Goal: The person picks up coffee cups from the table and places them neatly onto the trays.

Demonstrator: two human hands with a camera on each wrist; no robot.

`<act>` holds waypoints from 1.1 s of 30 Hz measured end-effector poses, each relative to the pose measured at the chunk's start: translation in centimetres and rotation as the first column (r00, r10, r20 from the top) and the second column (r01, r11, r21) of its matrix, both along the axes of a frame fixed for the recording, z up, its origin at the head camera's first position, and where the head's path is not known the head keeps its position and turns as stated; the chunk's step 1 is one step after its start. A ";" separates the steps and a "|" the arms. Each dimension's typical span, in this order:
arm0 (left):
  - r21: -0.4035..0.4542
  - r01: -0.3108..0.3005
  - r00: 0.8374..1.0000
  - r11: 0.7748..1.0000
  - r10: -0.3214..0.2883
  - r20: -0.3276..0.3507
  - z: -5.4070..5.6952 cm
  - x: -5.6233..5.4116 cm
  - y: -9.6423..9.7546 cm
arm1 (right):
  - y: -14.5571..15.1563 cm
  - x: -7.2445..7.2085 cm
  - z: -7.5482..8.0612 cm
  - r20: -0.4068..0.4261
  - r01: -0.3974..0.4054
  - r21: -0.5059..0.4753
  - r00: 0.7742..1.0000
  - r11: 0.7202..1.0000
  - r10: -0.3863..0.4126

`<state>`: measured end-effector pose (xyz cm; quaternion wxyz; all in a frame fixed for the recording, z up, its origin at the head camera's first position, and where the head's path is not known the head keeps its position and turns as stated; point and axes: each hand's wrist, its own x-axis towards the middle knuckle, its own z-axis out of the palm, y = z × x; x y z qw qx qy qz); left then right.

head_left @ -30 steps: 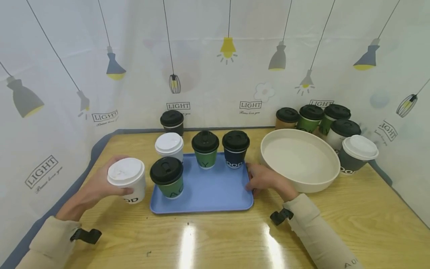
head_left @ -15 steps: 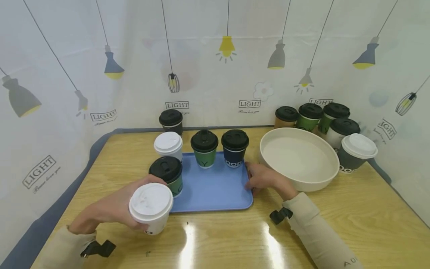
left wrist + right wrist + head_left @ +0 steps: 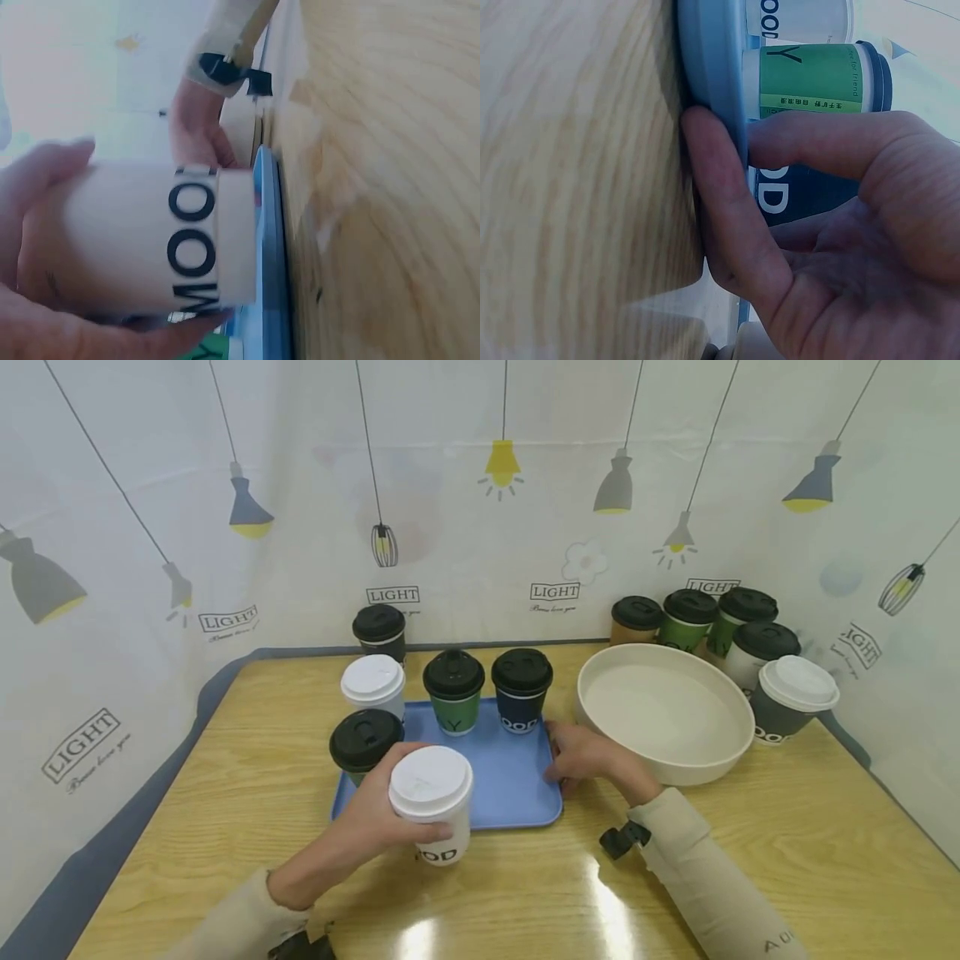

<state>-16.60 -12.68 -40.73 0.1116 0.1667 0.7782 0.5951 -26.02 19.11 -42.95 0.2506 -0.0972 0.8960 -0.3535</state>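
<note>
My left hand grips a white paper coffee cup with a white lid, upright in front of the tray's near edge. Dark lettering on its side shows large in the left wrist view. My right hand pinches the right rim of the blue tray, thumb on top and fingers underneath. On the tray stand a green cup and a navy cup at the back. Along its left side are a white-lidded cup and a black-lidded green cup, partly hidden behind my left hand.
A cream round bowl sits just right of the tray. Behind and beside it cluster several lidded cups, among them a dark cup with a white lid. One dark cup stands behind the tray near the curtain.
My left hand has carried the white cup from left of the tray, around its near left corner, to the front middle. My right hand stays on the tray rim.
</note>
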 end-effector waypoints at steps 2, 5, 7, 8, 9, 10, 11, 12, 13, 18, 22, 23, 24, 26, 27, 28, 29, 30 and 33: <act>-0.007 -0.055 0.998 0.998 0.055 0.011 0.0 -0.5 0.9 | 0.1 0.0 0.0 -0.001 -0.001 -0.004 1.000 1.000 0.001; -0.003 -0.120 0.993 0.993 0.120 0.006 -0.2 -1.2 1.9 | 0.1 0.0 -0.1 -0.001 -0.001 -0.011 1.000 1.000 0.001; -0.004 -0.154 0.988 0.988 0.154 -0.007 -0.5 -1.5 2.6 | 0.1 0.0 -0.1 0.001 0.001 -0.014 1.000 1.000 -0.001; -0.003 -0.168 0.986 0.986 0.168 -0.015 -0.7 -1.6 3.0 | 0.0 0.0 -0.1 0.003 0.002 -0.016 1.000 1.000 -0.002; -0.005 -0.182 0.983 0.983 0.182 -0.025 -0.8 -1.7 3.4 | 0.0 0.0 -0.1 0.003 -0.001 -0.017 1.000 1.000 0.001; -0.007 -0.199 0.980 0.980 0.199 -0.028 -1.0 -1.8 3.7 | 0.1 0.0 -0.1 0.001 -0.004 -0.015 1.000 1.000 0.004; -0.011 -0.216 0.976 0.976 0.215 -0.034 -1.0 -1.9 4.1 | 0.1 0.0 0.0 -0.002 -0.006 -0.015 1.000 1.000 0.006; -0.017 -0.233 0.972 0.972 0.232 -0.035 -1.1 -2.0 4.4 | 0.1 0.0 0.0 -0.004 -0.004 -0.014 1.000 1.000 0.004; -0.018 -0.251 0.968 0.968 0.250 -0.034 -1.1 -2.1 4.7 | 0.1 0.0 0.0 -0.010 -0.006 -0.013 1.000 1.000 0.006; -0.040 -0.335 0.942 0.941 0.334 -0.023 -1.4 -3.2 6.0 | 0.1 0.0 0.0 -0.021 -0.009 -0.022 1.000 1.000 0.009; -0.021 -0.358 0.934 0.934 0.357 -0.026 -1.7 -3.9 6.5 | 0.0 -0.1 0.0 -0.010 -0.008 -0.031 1.000 0.999 0.008; -0.015 -0.361 0.932 0.933 0.360 -0.032 -1.7 -4.0 6.5 | 0.0 -0.1 0.0 -0.007 -0.005 -0.031 1.000 1.000 0.005; -0.008 -0.363 0.931 0.932 0.363 -0.035 -1.7 -4.1 6.6 | 0.0 -0.1 0.0 -0.007 -0.003 -0.033 1.000 0.999 0.003; -0.004 -0.375 0.927 0.927 0.374 -0.033 -1.8 -4.2 6.6 | 0.0 0.0 0.0 -0.007 -0.003 -0.034 1.000 0.999 0.003; -0.005 -0.382 0.924 0.924 0.382 -0.034 -1.8 -4.2 6.7 | 0.0 0.0 0.0 -0.009 -0.006 -0.033 1.000 0.999 0.006; -0.006 -0.388 0.921 0.921 0.388 -0.035 -1.8 -4.2 6.7 | 0.0 0.0 0.0 -0.013 -0.009 -0.029 1.000 1.000 0.009; -0.010 -0.394 0.919 0.919 0.393 -0.036 -1.8 -4.2 6.7 | 0.0 0.0 0.0 -0.014 -0.013 -0.028 1.000 1.000 0.012; -0.012 -0.399 0.916 0.917 0.399 -0.033 -1.8 -4.2 6.7 | 0.0 0.0 0.0 -0.013 -0.011 -0.025 1.000 1.000 0.010; -0.017 -0.412 0.911 0.911 0.412 -0.019 -1.8 -4.1 6.7 | 0.1 0.0 0.1 -0.014 -0.010 -0.014 1.000 1.000 0.010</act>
